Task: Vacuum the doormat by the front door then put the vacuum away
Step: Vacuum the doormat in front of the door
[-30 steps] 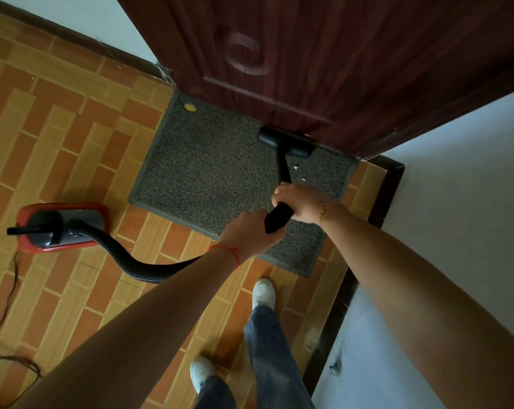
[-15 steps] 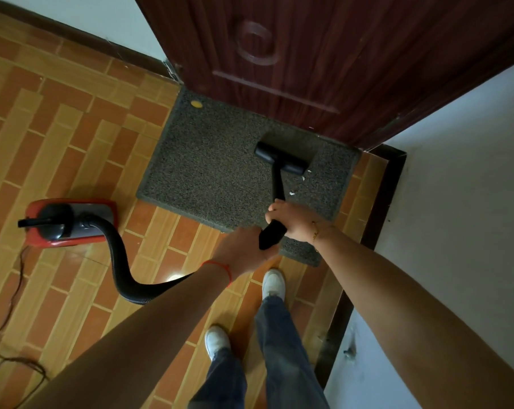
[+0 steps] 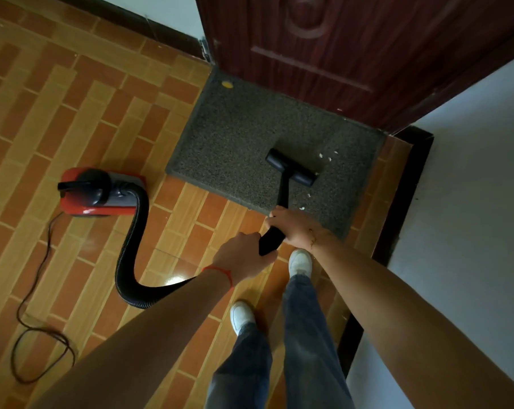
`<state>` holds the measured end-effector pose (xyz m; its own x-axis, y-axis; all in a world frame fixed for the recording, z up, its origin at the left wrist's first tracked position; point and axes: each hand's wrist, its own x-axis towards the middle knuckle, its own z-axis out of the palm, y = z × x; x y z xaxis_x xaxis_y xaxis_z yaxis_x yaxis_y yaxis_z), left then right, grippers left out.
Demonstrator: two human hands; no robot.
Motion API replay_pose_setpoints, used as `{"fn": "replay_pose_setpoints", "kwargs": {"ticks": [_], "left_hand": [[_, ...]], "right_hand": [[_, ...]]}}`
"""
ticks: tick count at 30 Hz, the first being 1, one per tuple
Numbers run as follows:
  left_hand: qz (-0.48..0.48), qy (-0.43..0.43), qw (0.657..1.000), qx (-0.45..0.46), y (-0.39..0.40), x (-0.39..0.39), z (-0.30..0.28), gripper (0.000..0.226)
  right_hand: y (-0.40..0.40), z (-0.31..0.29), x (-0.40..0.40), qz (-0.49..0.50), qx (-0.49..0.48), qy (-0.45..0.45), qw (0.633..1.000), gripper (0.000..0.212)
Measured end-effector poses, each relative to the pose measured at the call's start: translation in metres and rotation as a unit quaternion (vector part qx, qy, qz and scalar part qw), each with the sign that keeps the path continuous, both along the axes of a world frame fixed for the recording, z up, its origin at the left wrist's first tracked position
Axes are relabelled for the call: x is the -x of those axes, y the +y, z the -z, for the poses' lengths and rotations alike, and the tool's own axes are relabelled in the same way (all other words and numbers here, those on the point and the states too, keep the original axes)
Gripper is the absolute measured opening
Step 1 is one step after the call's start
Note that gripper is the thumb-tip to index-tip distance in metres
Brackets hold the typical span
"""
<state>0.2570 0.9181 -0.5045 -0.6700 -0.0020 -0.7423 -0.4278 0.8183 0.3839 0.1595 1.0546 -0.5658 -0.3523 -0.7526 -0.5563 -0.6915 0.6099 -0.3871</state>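
Observation:
A grey doormat (image 3: 244, 137) lies on the tiled floor against the dark red front door (image 3: 353, 45). The black floor nozzle (image 3: 291, 168) of the vacuum rests on the mat's right half, with white crumbs (image 3: 326, 157) just beyond it and a yellow speck (image 3: 227, 84) at the mat's far left corner. My right hand (image 3: 297, 227) grips the black wand (image 3: 282, 196) near the mat's front edge. My left hand (image 3: 241, 255) holds the wand's lower end, just behind. The red canister vacuum (image 3: 97, 191) sits on the floor to the left, joined by a black ribbed hose (image 3: 128, 255).
The vacuum's power cord (image 3: 40, 320) loops over the floor at lower left. A white wall (image 3: 471, 187) with a dark skirting board (image 3: 397, 208) closes off the right side. My feet in white shoes (image 3: 300, 262) stand just in front of the mat.
The nozzle has been pulled back from the door toward the mat's front edge. Both hands drew back with the wand, uncovering white crumbs beyond the nozzle. The view shifted so the canister sits closer to centre.

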Motion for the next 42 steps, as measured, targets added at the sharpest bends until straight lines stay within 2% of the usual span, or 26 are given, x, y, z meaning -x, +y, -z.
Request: {"fn": "replay_pose_setpoints", "kwargs": {"ticks": [4,11,21,28,36,42], "left_hand": [[0.009,-0.011,1.0,-0.003,-0.02,-0.033,0.0,0.037],[0.021,-0.011,1.0,0.002,-0.035,-0.072,-0.008,0.034],[0.024,-0.012,1.0,-0.003,-0.023,-0.078,-0.004,0.038],[0.005,-0.002,1.0,-0.023,0.007,-0.036,0.004,0.037],[-0.019,0.005,1.0,-0.024,0.036,0.052,0.007,0.041],[-0.055,0.014,0.998,-0.028,0.052,0.121,0.007,0.035]], "right_hand": [[-0.02,-0.004,-0.033,0.002,-0.006,-0.013,1.0,0.022],[-0.036,-0.007,-0.074,0.001,-0.008,-0.023,1.0,0.019],[-0.023,0.001,-0.079,-0.024,0.005,-0.016,1.0,0.021],[0.007,0.011,-0.033,-0.02,0.011,-0.015,1.0,0.02],[0.036,0.016,0.055,-0.015,0.029,-0.005,0.999,0.012],[0.045,0.012,0.128,-0.018,0.024,0.002,1.0,0.009]]}}
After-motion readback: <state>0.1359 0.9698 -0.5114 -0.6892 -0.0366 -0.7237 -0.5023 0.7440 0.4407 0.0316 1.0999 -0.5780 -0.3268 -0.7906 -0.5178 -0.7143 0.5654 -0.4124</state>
